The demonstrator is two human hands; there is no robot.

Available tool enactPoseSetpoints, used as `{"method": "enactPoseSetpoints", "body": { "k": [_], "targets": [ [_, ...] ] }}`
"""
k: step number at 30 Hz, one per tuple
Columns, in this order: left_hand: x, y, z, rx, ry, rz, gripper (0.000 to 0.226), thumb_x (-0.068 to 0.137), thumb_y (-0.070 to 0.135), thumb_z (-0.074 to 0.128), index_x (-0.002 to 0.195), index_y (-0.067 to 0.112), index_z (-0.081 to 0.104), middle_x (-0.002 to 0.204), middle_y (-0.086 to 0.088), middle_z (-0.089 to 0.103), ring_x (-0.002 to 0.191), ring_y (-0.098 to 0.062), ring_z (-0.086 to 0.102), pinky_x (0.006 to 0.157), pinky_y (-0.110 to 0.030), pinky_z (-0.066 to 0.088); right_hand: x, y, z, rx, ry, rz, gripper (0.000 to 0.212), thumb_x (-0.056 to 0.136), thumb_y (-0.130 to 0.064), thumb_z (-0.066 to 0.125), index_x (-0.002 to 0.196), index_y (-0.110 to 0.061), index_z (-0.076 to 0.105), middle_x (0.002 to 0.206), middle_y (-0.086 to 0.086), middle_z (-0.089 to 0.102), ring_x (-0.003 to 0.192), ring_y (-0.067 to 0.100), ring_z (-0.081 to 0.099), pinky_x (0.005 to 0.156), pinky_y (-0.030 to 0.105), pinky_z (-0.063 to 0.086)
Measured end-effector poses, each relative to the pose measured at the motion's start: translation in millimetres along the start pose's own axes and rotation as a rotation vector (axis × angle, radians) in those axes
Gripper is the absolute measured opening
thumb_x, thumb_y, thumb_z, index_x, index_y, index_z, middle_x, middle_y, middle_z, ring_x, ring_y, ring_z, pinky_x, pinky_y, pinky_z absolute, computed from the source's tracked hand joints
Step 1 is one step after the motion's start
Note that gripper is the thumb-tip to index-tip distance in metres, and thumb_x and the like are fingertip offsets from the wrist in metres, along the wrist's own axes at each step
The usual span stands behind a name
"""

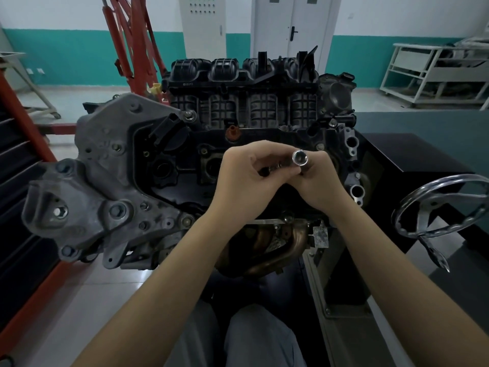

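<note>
The right hand (316, 182) grips the shiny chrome socket (299, 156), the left hand (243, 176) pinches a small dark metal piece (272, 169) beside it; better to align both straight before pushing them together

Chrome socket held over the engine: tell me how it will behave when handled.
The chrome socket in the right hand looks solid metal, so probably rigid and heavy for its size. Its polished shine suggests a slippery grip. Being round, it would likely roll if laid on its side.

Single head-worn wide-angle view, facing forward and down from close above the engine (238, 144); forearms enter from the bottom edge, far wall (79, 49) beyond.
</note>
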State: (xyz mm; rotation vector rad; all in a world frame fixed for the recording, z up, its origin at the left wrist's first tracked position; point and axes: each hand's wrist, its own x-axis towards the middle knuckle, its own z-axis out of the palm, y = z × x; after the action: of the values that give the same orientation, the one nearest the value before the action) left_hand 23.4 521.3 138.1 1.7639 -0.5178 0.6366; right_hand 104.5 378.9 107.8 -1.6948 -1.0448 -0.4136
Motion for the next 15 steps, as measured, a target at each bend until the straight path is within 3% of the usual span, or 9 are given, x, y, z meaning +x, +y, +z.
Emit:
{"method": "enactPoseSetpoints", "body": {
  "k": [4,7,11,13,15],
  "targets": [
    [1.3,0.7,0.6,0.067,-0.039,0.000,0.024,0.073,0.001,0.079,0.095,0.008,0.073,0.091,0.000,0.072,0.090,-0.008,0.069,0.085,-0.027,0.055,0.1,8.0,-0.4,-0.020,0.048,0.020,0.020,0.075,0.005,0.075,0.094,-0.001,0.072,0.088,0.000,0.072,0.084,0.008,0.070,0.076,0.021,0.052],
    [1.5,1.6,3.8,0.148,0.060,0.014,0.021,0.070,0.010,0.084,0.088,0.015,0.074,0.083,0.011,0.070,0.083,-0.003,0.067,0.079,-0.023,0.055,-0.1,5.7,0.7,-0.013,0.038,0.008,0.027,0.077,0.007,0.071,0.097,-0.010,0.070,0.090,-0.016,0.071,0.086,0.001,0.069,0.076,0.013,0.049],
    [4.3,3.1,2.3,0.081,-0.021,0.020,0.023,0.076,0.000,0.076,0.096,0.012,0.074,0.091,0.001,0.073,0.089,-0.010,0.069,0.084,-0.035,0.056,-0.6,0.5,-0.2,0.001,-0.021,-0.010,0.039,0.082,0.011,0.061,0.103,-0.021,0.068,0.094,-0.035,0.066,0.092,-0.011,0.063,0.077,0.006,0.046],
    [5.2,5.3,0.2,0.030,-0.091,0.012,0.025,0.078,-0.004,0.073,0.101,0.007,0.073,0.094,-0.006,0.073,0.092,-0.015,0.069,0.087,-0.037,0.056,-0.4,1.9,-1.2,-0.001,-0.001,-0.002,0.036,0.080,0.011,0.062,0.103,-0.017,0.068,0.090,-0.035,0.067,0.089,-0.011,0.064,0.075,0.006,0.046],
    [5.0,5.8,0.2,0.050,-0.106,0.012,0.025,0.077,-0.004,0.074,0.100,0.008,0.073,0.093,-0.006,0.072,0.091,-0.013,0.069,0.085,-0.031,0.056,-0.4,3.3,-0.8,-0.015,0.037,0.001,0.032,0.077,0.012,0.066,0.100,-0.011,0.069,0.086,-0.023,0.070,0.085,-0.005,0.067,0.074,0.009,0.047]
  ]
}}
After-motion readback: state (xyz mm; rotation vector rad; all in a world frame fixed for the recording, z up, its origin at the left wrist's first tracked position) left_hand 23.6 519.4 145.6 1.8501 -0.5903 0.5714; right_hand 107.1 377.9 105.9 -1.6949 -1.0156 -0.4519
